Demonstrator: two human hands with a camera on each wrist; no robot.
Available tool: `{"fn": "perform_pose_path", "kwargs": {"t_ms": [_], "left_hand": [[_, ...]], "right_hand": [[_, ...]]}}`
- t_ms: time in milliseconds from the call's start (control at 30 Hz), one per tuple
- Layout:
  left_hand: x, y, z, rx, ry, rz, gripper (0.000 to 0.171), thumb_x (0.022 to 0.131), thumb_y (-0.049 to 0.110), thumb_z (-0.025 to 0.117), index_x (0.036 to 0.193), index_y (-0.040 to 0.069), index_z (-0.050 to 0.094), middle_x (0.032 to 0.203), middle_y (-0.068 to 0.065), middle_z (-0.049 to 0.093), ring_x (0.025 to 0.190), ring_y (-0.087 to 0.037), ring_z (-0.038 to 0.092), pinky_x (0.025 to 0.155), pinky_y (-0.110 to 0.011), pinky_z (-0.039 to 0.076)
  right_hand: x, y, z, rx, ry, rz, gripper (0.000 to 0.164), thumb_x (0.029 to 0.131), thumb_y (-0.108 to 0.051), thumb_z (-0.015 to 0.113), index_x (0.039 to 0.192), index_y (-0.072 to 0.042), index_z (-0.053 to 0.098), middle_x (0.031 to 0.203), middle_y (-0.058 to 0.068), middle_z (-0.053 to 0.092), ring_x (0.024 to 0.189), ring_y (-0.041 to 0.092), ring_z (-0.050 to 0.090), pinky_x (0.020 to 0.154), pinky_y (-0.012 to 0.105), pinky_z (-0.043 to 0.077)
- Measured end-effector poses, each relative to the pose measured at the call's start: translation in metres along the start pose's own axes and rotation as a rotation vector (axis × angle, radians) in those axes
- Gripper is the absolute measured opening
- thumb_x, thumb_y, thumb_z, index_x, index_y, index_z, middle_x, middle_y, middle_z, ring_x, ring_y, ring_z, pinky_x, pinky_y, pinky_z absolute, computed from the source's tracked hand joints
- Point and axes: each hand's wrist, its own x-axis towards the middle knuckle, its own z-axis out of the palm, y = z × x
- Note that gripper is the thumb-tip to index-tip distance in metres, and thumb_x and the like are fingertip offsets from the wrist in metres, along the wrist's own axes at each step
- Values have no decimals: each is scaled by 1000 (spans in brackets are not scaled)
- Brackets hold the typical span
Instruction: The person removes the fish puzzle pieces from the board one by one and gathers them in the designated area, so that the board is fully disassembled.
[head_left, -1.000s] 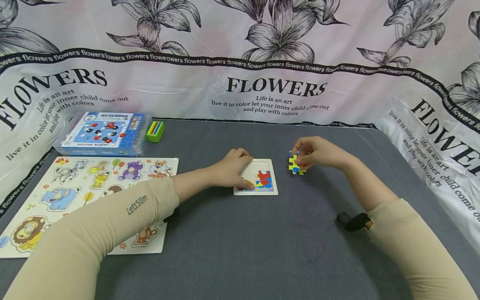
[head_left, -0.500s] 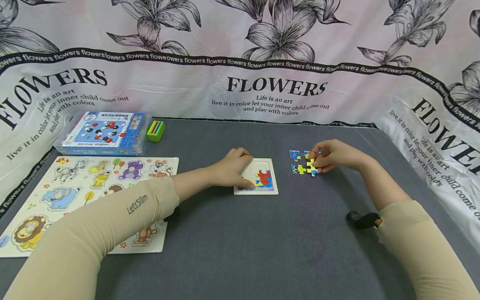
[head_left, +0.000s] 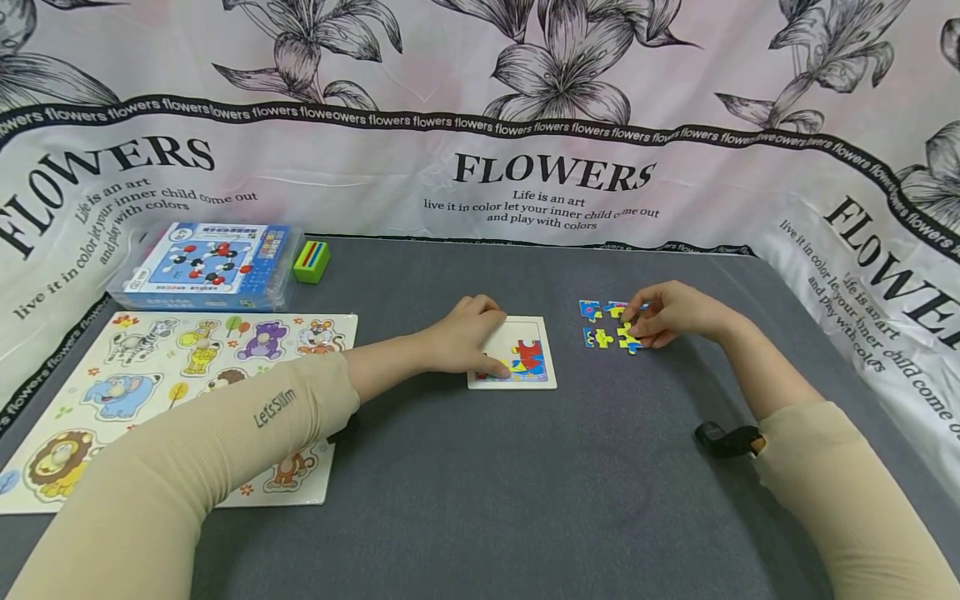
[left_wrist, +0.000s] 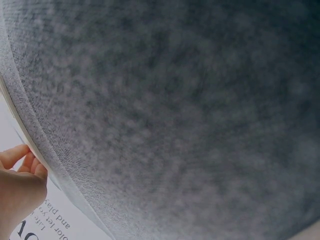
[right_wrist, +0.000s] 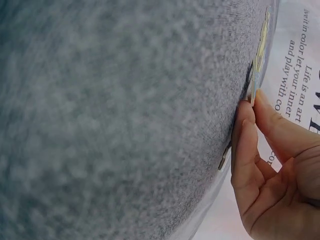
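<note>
Nearest the person, two beige sleeves, the left sleeve point(head_left: 142, 492) and the right sleeve point(head_left: 847, 500), extend forward over the grey worktop point(head_left: 487, 492). A black strap point(head_left: 723, 442) protrudes from the right cuff. The animal board point(head_left: 311, 497) lies flat at left, partly covered by the left sleeve.

Beyond it, near the middle of the worktop, lies the white-framed puzzle tray point(head_left: 534, 328). Red, blue and yellow fitted pieces point(head_left: 529, 358) show in its near right part. The left hand point(head_left: 461, 337) holds the tray from the left side: thumb extended over the near part, fingers bent over the far part, hand partly spread.

Right of the tray and apart from it, the right hand point(head_left: 671, 312) pinches a yellow-and-blue puzzle piece point(head_left: 627, 338) between thumb and fingers; the gap is closed to the thickness of the piece. Contact between this piece and the worktop cannot be determined. Other loose pieces point(head_left: 590, 311) lie just beside it.

Farther back at left stand a clear box point(head_left: 202, 265) with a molecule label and, just right of it, a green striped block point(head_left: 311, 263). A flower-printed cloth point(head_left: 555, 187) hangs behind the worktop
</note>
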Motion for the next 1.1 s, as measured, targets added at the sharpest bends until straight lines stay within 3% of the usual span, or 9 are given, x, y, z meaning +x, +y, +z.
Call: {"fn": "perform_pose_path", "kwargs": {"t_ms": [700,933,1100], "left_hand": [[0,-1,0,5,0,7,81,82,45,77,144,4,45,147,-15,40,134,-31,35,110,-42,36],[0,-2,1,9,3,9,81,82,46,76,144,4,45,147,-14,40,133,-31,36,110,-41,36],[0,-1,0,14,0,10,81,83,46,76,145,4,45,147,-15,40,132,-30,36,109,-41,37]], "right_hand": [[2,-4,2,-65,36,10,27,92,-21,69,113,-3,66,86,4,71,74,11,67,68,29,58],[4,-15,3,-132,111,-45,26,93,-25,68,111,-6,68,89,7,69,75,12,65,68,27,58],[7,-32,12,-127,110,-87,27,93,-23,68,113,-5,67,92,11,70,76,15,68,70,29,58]]}}
